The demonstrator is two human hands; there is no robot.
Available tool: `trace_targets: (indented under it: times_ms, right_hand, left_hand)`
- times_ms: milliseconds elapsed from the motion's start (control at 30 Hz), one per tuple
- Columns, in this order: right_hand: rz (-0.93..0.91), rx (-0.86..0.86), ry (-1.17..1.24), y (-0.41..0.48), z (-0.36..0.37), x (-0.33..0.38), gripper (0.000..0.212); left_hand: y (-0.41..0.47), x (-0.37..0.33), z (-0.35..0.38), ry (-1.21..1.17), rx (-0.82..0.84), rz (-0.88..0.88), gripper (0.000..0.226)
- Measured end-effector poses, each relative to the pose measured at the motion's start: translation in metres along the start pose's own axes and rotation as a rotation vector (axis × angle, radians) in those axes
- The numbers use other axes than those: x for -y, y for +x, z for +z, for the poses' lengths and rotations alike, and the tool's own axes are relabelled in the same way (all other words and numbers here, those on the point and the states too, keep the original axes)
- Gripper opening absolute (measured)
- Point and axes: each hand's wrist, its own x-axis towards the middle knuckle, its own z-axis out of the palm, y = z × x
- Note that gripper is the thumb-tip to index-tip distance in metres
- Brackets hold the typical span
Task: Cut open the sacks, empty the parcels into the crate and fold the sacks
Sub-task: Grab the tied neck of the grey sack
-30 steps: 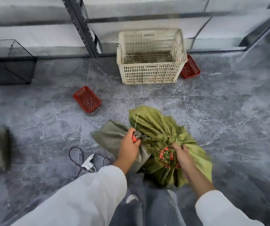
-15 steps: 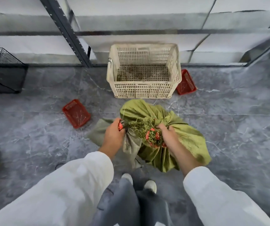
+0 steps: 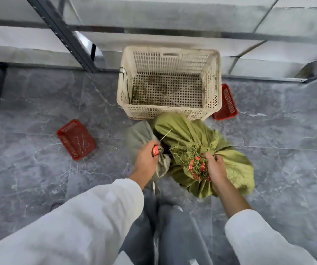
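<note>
Green sack (image 3: pixel 184 134) sits nearer the crate (image 3: pixel 165 109); left hand (image 3: pixel 146 163) grips a red cutter (image 3: pixel 155 151), right hand (image 3: pixel 216 167) its neck (labels (image 3: pixel 192 166) unreadable).

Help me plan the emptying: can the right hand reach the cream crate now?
Probably yes: the crate stands open just past the green sack, though the right hand grips netting at its mouth.

Ahead of us the crate (image 3: pixel 153 109) stands on the floor (image 3: pixel 278 150) at the foot of the shelving (image 3: pixel 62 31). The full sack (image 3: pixel 188 134) lies right before it, with a limp sack (image 3: pixel 138 134) at its left. One small basket (image 3: pixel 76 139) lies well off to the left, and another (image 3: pixel 227 104) is tucked beside the crate's right wall.
</note>
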Motion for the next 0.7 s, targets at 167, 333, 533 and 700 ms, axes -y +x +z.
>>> trace_targets:
  times_ms: [167,333,533,700]
  right_hand:
    - [0.048,0.036,0.011,0.060,0.002,-0.004,0.073]
    - [0.091,0.117,-0.100,0.124,0.025,-0.025,0.081]
    - [0.092,0.120,-0.259,0.170,0.040,-0.062,0.077]
    - [0.117,0.217,-0.302,0.167,0.043,-0.083,0.098]
  left_hand:
    - [0.045,0.007,0.036,0.075,0.036,0.012,0.037]
    - [0.093,0.032,0.100,-0.012,0.014,-0.098,0.041]
    - [0.124,0.066,0.139,-0.045,0.002,-0.156,0.045]
    - [0.116,0.080,0.137,0.052,0.071,-0.104,0.054]
